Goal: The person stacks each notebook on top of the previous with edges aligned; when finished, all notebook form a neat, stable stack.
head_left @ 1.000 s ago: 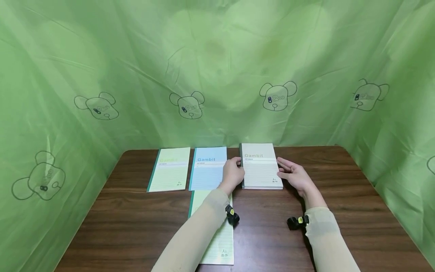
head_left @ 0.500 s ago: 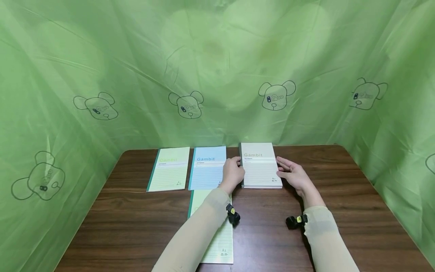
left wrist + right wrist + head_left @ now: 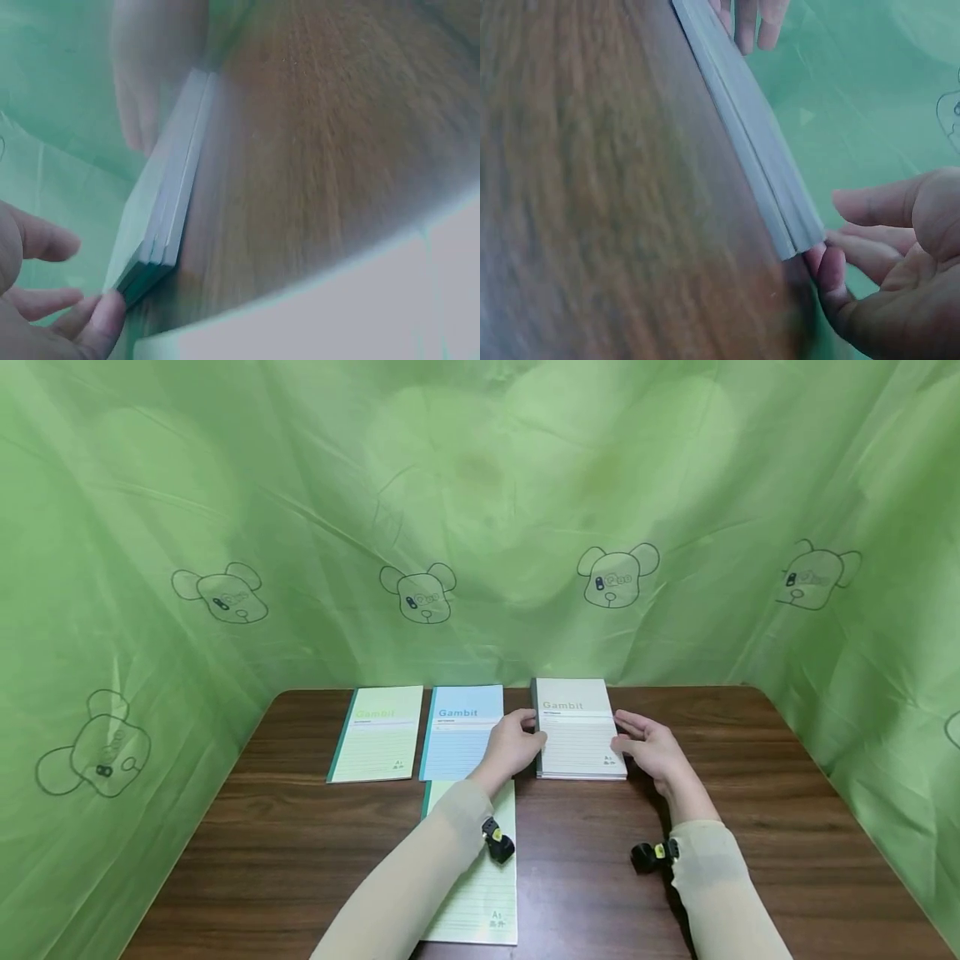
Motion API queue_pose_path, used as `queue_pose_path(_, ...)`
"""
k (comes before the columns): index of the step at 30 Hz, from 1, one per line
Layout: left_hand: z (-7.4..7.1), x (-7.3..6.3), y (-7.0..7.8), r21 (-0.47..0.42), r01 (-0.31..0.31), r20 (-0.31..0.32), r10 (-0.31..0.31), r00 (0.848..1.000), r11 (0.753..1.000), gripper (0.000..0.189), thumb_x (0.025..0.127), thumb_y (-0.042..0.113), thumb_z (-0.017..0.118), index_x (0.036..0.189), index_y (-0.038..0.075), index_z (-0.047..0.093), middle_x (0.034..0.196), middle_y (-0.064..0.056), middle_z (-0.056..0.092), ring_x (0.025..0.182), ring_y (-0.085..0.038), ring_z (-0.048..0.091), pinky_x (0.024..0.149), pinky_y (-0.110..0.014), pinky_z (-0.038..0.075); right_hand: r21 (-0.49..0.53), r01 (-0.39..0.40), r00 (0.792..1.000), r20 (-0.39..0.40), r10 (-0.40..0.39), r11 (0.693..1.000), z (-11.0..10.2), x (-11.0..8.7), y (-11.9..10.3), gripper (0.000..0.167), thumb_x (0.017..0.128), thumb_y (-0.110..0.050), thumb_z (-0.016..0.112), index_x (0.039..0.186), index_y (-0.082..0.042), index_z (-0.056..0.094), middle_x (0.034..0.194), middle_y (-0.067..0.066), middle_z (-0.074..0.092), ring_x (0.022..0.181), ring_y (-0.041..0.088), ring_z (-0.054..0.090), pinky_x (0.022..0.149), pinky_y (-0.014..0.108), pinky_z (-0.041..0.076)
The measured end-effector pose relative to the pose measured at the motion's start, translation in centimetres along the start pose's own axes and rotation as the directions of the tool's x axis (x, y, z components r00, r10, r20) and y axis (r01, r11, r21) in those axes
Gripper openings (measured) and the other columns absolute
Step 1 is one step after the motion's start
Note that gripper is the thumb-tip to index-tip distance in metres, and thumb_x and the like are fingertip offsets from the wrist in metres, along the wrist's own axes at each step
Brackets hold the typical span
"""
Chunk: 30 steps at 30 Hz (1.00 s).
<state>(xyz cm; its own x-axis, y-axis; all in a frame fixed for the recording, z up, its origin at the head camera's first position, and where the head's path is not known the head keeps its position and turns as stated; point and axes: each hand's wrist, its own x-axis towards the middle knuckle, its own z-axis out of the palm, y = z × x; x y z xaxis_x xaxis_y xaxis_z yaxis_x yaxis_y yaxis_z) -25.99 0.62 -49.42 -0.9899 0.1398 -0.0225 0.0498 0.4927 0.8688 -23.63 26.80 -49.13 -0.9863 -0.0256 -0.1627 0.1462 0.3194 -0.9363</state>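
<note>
A stack of grey-white notebooks (image 3: 577,743) marked "Gambit" lies near the table's far edge. My left hand (image 3: 512,747) touches its dark spine side with thumb and fingertips. On the opposite side, my right hand (image 3: 660,756) has its fingertips at the right edge, with the fingers spread and loosely bent. The left wrist view shows the stacked layers (image 3: 169,187) edge-on, with the left thumb at the spine corner. In the right wrist view, the right thumb and fingertips meet the corner of the stack (image 3: 769,150).
Left of the stack lie a blue notebook (image 3: 459,747) and a pale green notebook (image 3: 378,743). Closer in, another green notebook (image 3: 483,893) sits partly under my left forearm. Green curtain (image 3: 480,635) hangs behind the dark wooden table (image 3: 585,877).
My left forearm and wrist have swung slightly to the left, while the left fingertips stay at the spine. The right hand and the stack hold nearly the same place.
</note>
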Motion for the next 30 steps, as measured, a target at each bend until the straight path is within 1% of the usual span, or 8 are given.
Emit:
queue_pose_path(3, -0.7, -0.6, -0.1, -0.023, -0.034, 0.010, 0.034, 0.999, 0.999, 0.048, 0.102, 0.016, 0.071, 0.148, 0.003, 0.064, 0.132, -0.010, 0.074, 0.106, -0.019, 0.074, 0.092, -0.034, 0.061, -0.014, -0.008, 1.000, -0.015, 0.007, 1.000, 0.1, -0.4, -0.7, 0.068, 0.109, -0.012, 0.065, 0.168, 0.003, 0.035, 0.169, 0.025, 0.042, 0.136, 0.038, 0.059, 0.091, 0.022, 0.054)
queue_pose_path(6, -1.4, -1.2, -0.2, -0.027, -0.069, 0.013, 0.069, 0.998, 0.997, 0.046, 0.102, 0.015, 0.071, 0.146, 0.002, 0.066, 0.131, -0.010, 0.074, 0.102, -0.017, 0.074, 0.088, -0.033, 0.061, -0.029, -0.024, 0.999, -0.042, 0.022, 0.999, 0.1, -1.0, -1.6, 0.070, 0.109, -0.018, 0.066, 0.169, 0.001, 0.035, 0.168, 0.027, 0.043, 0.123, 0.033, 0.060, 0.086, 0.030, 0.055)
queue_pose_path(11, -2.7, -2.3, -0.7, -0.027, -0.106, 0.015, 0.106, 0.994, 0.994, 0.044, 0.103, 0.015, 0.070, 0.144, 0.002, 0.066, 0.131, -0.009, 0.074, 0.098, -0.016, 0.073, 0.084, -0.033, 0.061, -0.043, -0.010, 0.998, -0.066, 0.007, 0.999, 0.3, -1.7, -3.1, 0.067, 0.110, -0.023, 0.067, 0.167, -0.001, 0.040, 0.163, 0.027, 0.048, 0.134, 0.033, 0.056, 0.094, 0.037, 0.055)
queue_pose_path(14, -3.8, -2.9, -1.0, -0.039, -0.116, 0.017, 0.116, 0.993, 0.993, 0.045, 0.103, 0.016, 0.070, 0.145, 0.002, 0.065, 0.133, -0.011, 0.073, 0.098, -0.016, 0.071, 0.084, -0.035, 0.060, -0.047, 0.028, 0.998, -0.062, -0.031, 0.999, 0.7, -2.1, -3.9, 0.064, 0.110, -0.025, 0.067, 0.165, -0.002, 0.044, 0.159, 0.026, 0.054, 0.136, 0.034, 0.056, 0.097, 0.036, 0.053)
queue_pose_path(20, -6.4, -4.3, -1.3, -0.056, -0.100, 0.009, 0.100, 0.995, 0.993, 0.044, 0.104, 0.018, 0.072, 0.146, 0.007, 0.066, 0.133, -0.011, 0.074, 0.096, -0.016, 0.071, 0.079, -0.034, 0.059, -0.047, 0.123, 0.992, -0.021, -0.124, 0.991, 1.8, -3.3, -5.5, 0.062, 0.109, -0.028, 0.070, 0.161, -0.002, 0.049, 0.151, 0.027, 0.060, 0.137, 0.034, 0.057, 0.095, 0.020, 0.049)
queue_pose_path(23, -7.7, -4.9, -1.3, -0.026, -0.092, 0.004, 0.092, 0.996, 0.995, 0.045, 0.104, 0.020, 0.073, 0.147, 0.009, 0.066, 0.132, -0.009, 0.074, 0.096, -0.015, 0.072, 0.078, -0.034, 0.059, -0.063, 0.134, 0.991, 0.000, -0.134, 0.989, 2.8, -4.3, -6.3, 0.059, 0.108, -0.026, 0.072, 0.159, -0.005, 0.052, 0.149, 0.025, 0.063, 0.132, 0.034, 0.061, 0.092, 0.023, 0.051)
queue_pose_path(25, -8.7, -5.4, -1.3, -0.001, -0.094, -0.002, 0.094, 0.996, 0.996, 0.045, 0.104, 0.021, 0.073, 0.148, 0.011, 0.065, 0.132, -0.009, 0.075, 0.097, -0.015, 0.072, 0.079, -0.035, 0.059, -0.100, 0.153, 0.988, 0.015, -0.152, 0.983, 3.6, -4.9, -6.8, 0.057, 0.107, -0.024, 0.073, 0.157, -0.005, 0.055, 0.146, 0.024, 0.065, 0.128, 0.035, 0.065, 0.091, 0.027, 0.053)
queue_pose_path(30, -11.0, -6.7, -1.3, 0.052, -0.126, -0.020, 0.127, 0.992, 0.991, 0.047, 0.104, 0.021, 0.074, 0.149, 0.012, 0.064, 0.130, -0.009, 0.075, 0.095, -0.015, 0.072, 0.076, -0.035, 0.060, -0.198, 0.251, 0.968, 0.060, -0.244, 0.948, 5.5, -6.6, -7.4, 0.053, 0.105, -0.018, 0.074, 0.152, -0.002, 0.058, 0.138, 0.023, 0.070, 0.118, 0.034, 0.072, 0.089, 0.035, 0.058)
